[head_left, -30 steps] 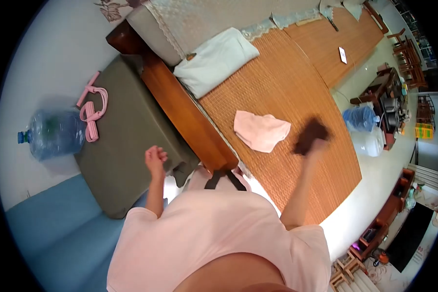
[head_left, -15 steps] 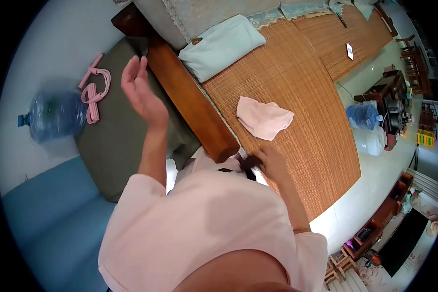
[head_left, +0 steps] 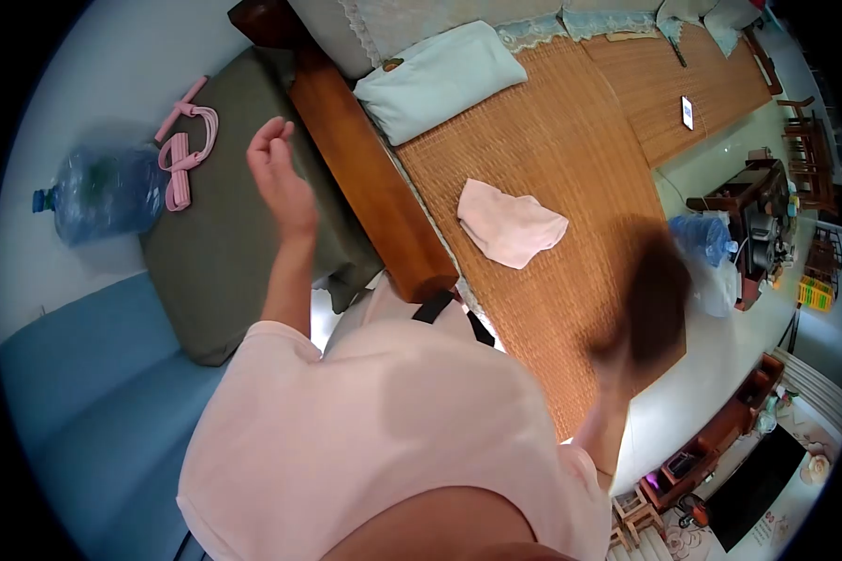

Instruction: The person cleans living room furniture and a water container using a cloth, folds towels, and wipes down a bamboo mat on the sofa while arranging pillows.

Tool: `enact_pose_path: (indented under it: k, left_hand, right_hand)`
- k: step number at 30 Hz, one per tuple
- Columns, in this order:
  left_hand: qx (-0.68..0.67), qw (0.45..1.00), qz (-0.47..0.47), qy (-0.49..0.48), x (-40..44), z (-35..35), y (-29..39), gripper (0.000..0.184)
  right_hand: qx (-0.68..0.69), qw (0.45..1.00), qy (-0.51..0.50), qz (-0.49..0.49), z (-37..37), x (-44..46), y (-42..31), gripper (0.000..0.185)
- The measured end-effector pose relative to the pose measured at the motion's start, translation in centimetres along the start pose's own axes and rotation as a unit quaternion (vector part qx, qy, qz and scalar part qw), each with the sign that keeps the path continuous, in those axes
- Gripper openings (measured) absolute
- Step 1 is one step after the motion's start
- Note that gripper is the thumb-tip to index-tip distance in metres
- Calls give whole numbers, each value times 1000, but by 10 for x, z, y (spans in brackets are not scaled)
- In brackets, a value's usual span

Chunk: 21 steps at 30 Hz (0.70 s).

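My left hand (head_left: 281, 182) is raised over the dark green cover (head_left: 225, 252), left of the wooden armrest. It holds nothing, and its fingers are loosely bent and apart. On the right, my right hand (head_left: 616, 365) is smeared by motion at the edge of the woven mat (head_left: 524, 318). A dark brown object (head_left: 660, 294), blurred so that its kind cannot be made out, is in that hand. A crumpled light pink cloth (head_left: 510, 224) lies on the mat between my hands.
A wooden armrest (head_left: 374, 178) runs beside the mat, with a pale green pillow (head_left: 444, 82) behind it. Pink handles with straps (head_left: 182, 159) and a large water bottle (head_left: 108, 196) are at left. A phone (head_left: 688, 112) lies at the far right.
My right hand has swung up and right from beside the armrest's end, bringing the dark brown object with it. My left hand's fingers have curled slightly more. The pink cloth stays put.
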<state>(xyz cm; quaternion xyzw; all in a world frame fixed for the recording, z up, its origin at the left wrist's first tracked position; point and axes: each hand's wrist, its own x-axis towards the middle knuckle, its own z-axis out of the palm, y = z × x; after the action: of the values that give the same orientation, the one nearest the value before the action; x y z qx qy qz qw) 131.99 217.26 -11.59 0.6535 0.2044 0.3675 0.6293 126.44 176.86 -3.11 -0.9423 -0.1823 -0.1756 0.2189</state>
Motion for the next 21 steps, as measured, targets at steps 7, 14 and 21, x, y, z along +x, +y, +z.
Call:
enact_pose_path:
  k: [7,14,21]
  left_hand:
    - [59,995,-67,-47,-2,-37,-50,25]
    - [27,900,-388,-196,-66,-10,-84,30]
    - [6,729,-490,-478,-154,16,-119,62]
  right_hand:
    - [-131,871,-382,279,129,-186,103,34]
    - [284,821,-96,487,163,-150,101,49]
    - [632,551,-69,541,186,-87,23,58]
